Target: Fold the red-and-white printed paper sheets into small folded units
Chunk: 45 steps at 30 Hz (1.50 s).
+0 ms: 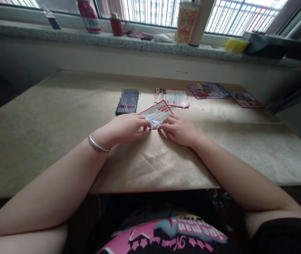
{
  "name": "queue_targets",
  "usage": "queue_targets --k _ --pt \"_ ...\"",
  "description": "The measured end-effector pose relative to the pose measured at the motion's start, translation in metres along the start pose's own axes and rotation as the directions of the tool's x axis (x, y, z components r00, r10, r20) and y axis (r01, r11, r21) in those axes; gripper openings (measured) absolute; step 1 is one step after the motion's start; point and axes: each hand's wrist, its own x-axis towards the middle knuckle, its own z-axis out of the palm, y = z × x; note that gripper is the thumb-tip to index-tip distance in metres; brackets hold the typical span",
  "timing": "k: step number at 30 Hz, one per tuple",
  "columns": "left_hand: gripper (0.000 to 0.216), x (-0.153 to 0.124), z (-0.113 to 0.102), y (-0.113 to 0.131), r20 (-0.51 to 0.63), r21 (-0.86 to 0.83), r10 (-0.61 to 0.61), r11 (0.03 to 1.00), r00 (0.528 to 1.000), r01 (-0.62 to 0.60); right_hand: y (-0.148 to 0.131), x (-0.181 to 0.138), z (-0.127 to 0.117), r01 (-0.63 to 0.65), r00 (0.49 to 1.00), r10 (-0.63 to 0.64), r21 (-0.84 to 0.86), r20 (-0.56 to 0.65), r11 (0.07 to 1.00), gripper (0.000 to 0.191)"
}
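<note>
My left hand point(127, 128) and my right hand point(179, 131) meet at the middle of the paper-covered table point(47, 120). Both pinch the near edge of a red-and-white printed leaflet point(157, 111), which is partly folded, with a small creased part point(154, 123) between my fingertips. The left wrist wears a silver bangle point(97, 144). A dark phone point(126, 105) lies just behind my left hand.
More leaflets lie farther back: a red-white stack point(175, 97), a purple-blue stack point(208, 90) and one at the right point(245, 100). The windowsill point(60, 34) holds a red can point(89, 16), a small red box point(116, 25), a paper cup point(186, 22) and a yellow sponge point(236, 45).
</note>
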Motion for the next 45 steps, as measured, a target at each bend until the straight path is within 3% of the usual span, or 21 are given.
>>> queue_targets --k 6,17,22,27,31,34,37,41,45 --pt "0.031 -0.001 0.01 0.001 -0.041 0.086 0.079 0.993 0.996 -0.075 0.001 0.005 0.006 0.054 0.998 -0.054 -0.015 0.012 0.998 0.038" --pt "0.03 -0.003 0.007 0.006 -0.037 0.108 0.063 0.992 0.997 -0.059 0.008 0.0 -0.003 0.011 0.998 -0.006 -0.089 0.064 0.996 0.04" --pt "0.029 -0.002 0.005 0.005 -0.034 0.092 0.059 0.994 0.998 -0.056 0.014 -0.006 -0.009 -0.005 0.999 0.009 -0.081 0.049 0.997 0.031" --pt "0.028 -0.002 0.008 0.003 -0.084 0.106 0.079 0.992 0.993 -0.07 0.022 -0.012 -0.006 -0.124 0.991 0.125 0.019 -0.053 0.992 0.024" --pt "0.032 0.001 0.011 0.003 -0.098 0.127 0.114 0.987 0.989 -0.102 0.034 -0.016 0.003 -0.24 0.94 0.273 0.173 -0.204 0.955 0.026" --pt "0.031 0.004 0.017 0.008 -0.134 0.111 0.115 0.989 0.984 -0.101 0.04 -0.018 0.007 -0.286 0.91 0.352 0.28 -0.22 0.916 0.032" --pt "0.05 0.006 0.024 0.017 -0.144 0.134 0.128 0.985 0.981 -0.109 0.04 -0.018 0.007 -0.281 0.901 0.365 0.325 -0.236 0.903 0.032" --pt "0.051 0.009 0.029 0.026 -0.13 0.129 0.089 0.989 0.987 -0.073 0.036 -0.017 0.004 -0.245 0.893 0.345 0.328 -0.29 0.912 0.029" --pt "0.039 0.011 0.024 0.019 -0.098 -0.001 0.225 0.974 0.969 -0.226 0.035 -0.017 0.001 -0.233 0.893 0.334 0.326 -0.301 0.916 0.03"
